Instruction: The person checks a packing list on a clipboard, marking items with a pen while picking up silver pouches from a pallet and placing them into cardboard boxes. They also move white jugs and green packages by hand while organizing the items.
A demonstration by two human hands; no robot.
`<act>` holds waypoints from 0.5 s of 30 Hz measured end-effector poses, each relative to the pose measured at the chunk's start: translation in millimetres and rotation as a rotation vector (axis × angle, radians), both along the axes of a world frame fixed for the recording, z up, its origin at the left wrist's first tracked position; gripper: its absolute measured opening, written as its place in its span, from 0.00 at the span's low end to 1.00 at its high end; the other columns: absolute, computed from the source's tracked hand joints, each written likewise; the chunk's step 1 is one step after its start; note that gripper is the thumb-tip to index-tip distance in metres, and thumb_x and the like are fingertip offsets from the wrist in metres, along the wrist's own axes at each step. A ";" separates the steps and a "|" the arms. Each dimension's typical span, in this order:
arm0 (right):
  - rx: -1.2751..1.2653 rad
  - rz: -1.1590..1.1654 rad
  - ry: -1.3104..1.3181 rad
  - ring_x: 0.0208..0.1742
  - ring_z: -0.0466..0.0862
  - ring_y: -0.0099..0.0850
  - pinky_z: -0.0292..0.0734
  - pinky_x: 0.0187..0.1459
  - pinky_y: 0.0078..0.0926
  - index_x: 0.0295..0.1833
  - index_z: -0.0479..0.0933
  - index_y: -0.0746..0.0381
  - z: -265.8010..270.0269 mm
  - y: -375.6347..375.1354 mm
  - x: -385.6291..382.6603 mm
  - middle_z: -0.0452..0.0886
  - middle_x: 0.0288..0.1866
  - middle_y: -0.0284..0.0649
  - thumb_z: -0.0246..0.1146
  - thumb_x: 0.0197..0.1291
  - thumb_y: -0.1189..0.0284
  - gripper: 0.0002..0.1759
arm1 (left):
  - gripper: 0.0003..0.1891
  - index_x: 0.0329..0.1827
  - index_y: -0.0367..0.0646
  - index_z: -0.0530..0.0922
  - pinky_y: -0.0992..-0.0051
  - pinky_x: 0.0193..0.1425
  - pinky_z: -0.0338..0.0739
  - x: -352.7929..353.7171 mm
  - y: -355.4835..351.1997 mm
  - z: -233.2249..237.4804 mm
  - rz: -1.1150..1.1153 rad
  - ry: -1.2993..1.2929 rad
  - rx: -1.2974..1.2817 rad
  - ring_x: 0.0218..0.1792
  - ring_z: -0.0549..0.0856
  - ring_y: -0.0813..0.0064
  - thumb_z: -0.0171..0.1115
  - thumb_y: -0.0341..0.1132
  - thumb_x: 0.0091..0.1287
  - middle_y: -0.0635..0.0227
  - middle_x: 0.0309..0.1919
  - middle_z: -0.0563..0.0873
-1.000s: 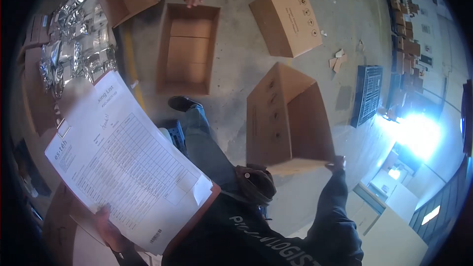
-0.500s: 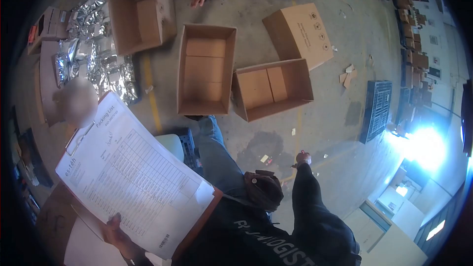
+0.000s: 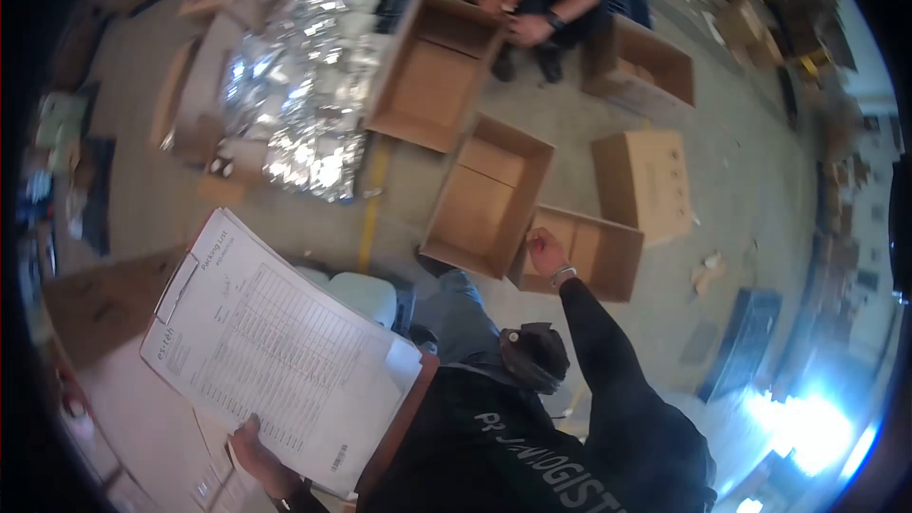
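Note:
My left hand (image 3: 256, 456) grips the lower edge of a reddish-brown clipboard (image 3: 404, 415), its thumb on top of the sheets. A white packing list (image 3: 275, 351) with a printed table lies under the metal clip. My right hand (image 3: 548, 254) is stretched forward with its fingers curled, in front of two open cardboard boxes. It overlaps the inside of the right-hand box (image 3: 598, 252) in this view, close to the side of the taller box (image 3: 486, 192) on its left. I cannot tell if anything is in its fingers.
Another person (image 3: 532, 9) crouches at the back, hands together, beside an open box (image 3: 437, 71). Silvery foil packages (image 3: 318, 95) are piled at the left. More cartons (image 3: 646, 180) stand on the right, with a dark plastic pallet (image 3: 746, 342) beyond. A bright light (image 3: 807, 432) glares there.
My view has swung, so the boxes appear further right. My right hand has moved forward from over the floor to the boxes. The other person has come more into view. My left hand keeps the clipboard.

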State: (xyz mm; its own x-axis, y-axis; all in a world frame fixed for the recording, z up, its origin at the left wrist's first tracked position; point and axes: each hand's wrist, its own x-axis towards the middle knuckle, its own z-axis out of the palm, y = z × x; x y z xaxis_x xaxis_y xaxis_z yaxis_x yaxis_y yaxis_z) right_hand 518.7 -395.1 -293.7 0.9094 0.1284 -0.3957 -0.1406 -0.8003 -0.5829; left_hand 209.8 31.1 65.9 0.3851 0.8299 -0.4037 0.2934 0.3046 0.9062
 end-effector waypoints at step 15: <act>0.686 0.409 0.292 0.36 0.81 0.21 0.77 0.37 0.20 0.55 0.75 0.61 40.9 256.5 45.5 0.82 0.37 0.34 0.56 0.76 0.60 0.16 | 0.31 0.68 0.29 0.66 0.63 0.66 0.71 -169.5 -101.1 61.4 0.859 0.119 0.280 0.62 0.77 0.59 0.57 0.37 0.63 0.51 0.62 0.76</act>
